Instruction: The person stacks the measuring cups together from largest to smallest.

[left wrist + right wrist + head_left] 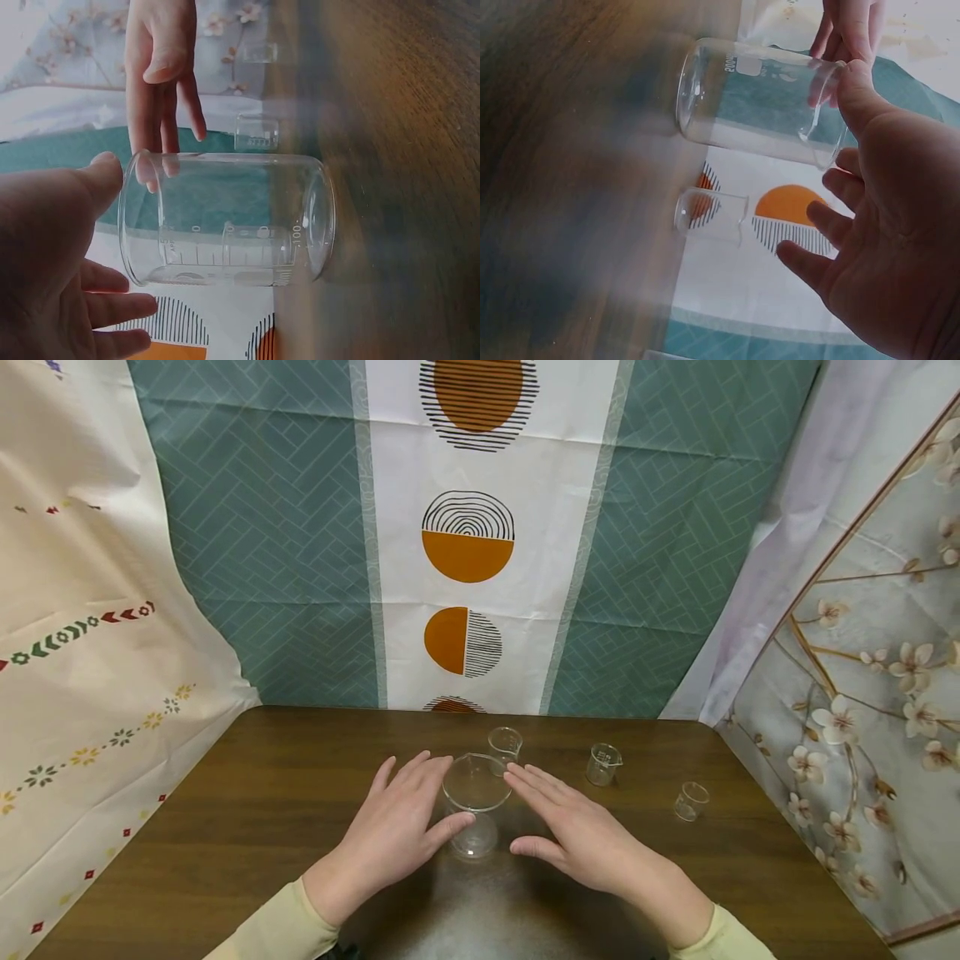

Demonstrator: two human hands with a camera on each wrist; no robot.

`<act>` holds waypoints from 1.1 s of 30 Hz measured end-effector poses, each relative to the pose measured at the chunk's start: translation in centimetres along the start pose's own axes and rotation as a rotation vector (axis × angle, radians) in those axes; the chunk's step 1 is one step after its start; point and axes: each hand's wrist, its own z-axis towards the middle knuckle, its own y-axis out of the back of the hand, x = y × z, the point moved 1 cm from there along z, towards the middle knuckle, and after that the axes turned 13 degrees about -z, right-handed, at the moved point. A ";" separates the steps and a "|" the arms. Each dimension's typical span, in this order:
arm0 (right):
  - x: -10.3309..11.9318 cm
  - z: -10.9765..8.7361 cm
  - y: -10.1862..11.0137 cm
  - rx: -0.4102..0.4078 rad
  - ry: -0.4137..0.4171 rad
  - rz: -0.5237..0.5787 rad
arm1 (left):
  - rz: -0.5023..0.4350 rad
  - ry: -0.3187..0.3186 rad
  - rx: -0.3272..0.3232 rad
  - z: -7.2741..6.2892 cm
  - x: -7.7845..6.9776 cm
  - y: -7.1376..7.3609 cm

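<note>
A large clear glass beaker (476, 837) stands upright on the dark wooden table, with white graduation marks facing the left wrist camera. My left hand (401, 822) is at its left side, fingers extended and thumb apart, near the rim. On the opposite side my right hand (576, 835) is held the same way, fingers straight and thumb spread. Neither hand grips the beaker; whether a fingertip touches the rim I cannot tell. In the left wrist view the beaker (225, 217) lies between both hands. The right wrist view shows its printed side (757, 97).
Three smaller glass beakers stand on the table: one small beaker (506, 741) just behind the large one, a second small beaker (603, 766) to the right, and a third small beaker (690, 802) farther right. A patterned curtain (465, 652) hangs along the table's back edge.
</note>
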 end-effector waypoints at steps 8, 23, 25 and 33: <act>-0.5 -0.1 0.0 -0.018 -0.048 -0.033 | -0.072 0.013 0.005 0.6 0.3 -0.3; -1.9 0.7 0.0 -0.043 -0.112 -0.117 | -0.136 0.057 0.044 1.6 0.5 -0.9; -2.0 1.0 0.0 -0.045 -0.114 -0.123 | -0.138 0.059 0.045 1.7 0.6 -0.9; -2.6 2.0 -0.2 -0.045 -0.142 -0.157 | -0.131 0.053 0.048 2.3 0.6 -1.2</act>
